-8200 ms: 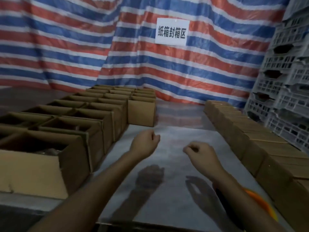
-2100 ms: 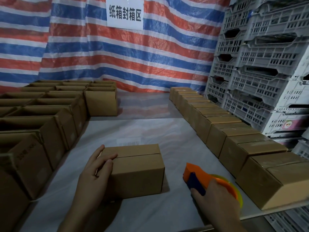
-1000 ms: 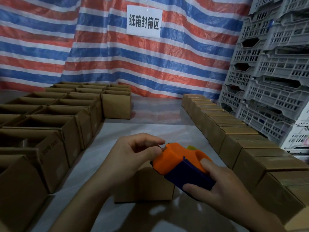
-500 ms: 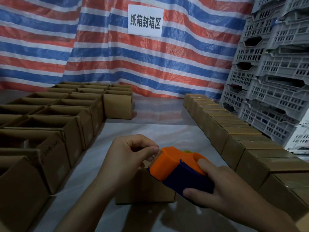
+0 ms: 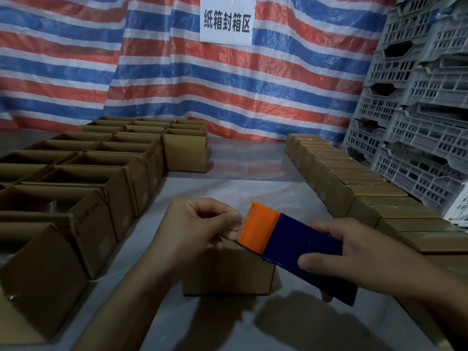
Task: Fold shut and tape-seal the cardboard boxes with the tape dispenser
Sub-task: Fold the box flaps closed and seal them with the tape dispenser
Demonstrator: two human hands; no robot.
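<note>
Tape dispenser (image 5: 291,245), right hand (image 5: 367,264), perhaps above box (image 5: 228,272)

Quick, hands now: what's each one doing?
Left hand: pinching the orange front edge of the tape dispenser; tape unclear.
Right hand: gripping its blue body.

Left hand (image 5: 200,229): fingers curled, thumb tip pressed on pointer finger. Right hand (image 5: 354,254) wraps dispenser (image 5: 298,247). Both arms reach forward.

A red, white and blue striped tarp (image 5: 177,84) hangs at the back. A white sign (image 5: 227,21) with black characters sits high on the tarp. Grey crates (image 5: 417,110) are stacked right of it. A pale table (image 5: 228,188) lies below it.
</note>
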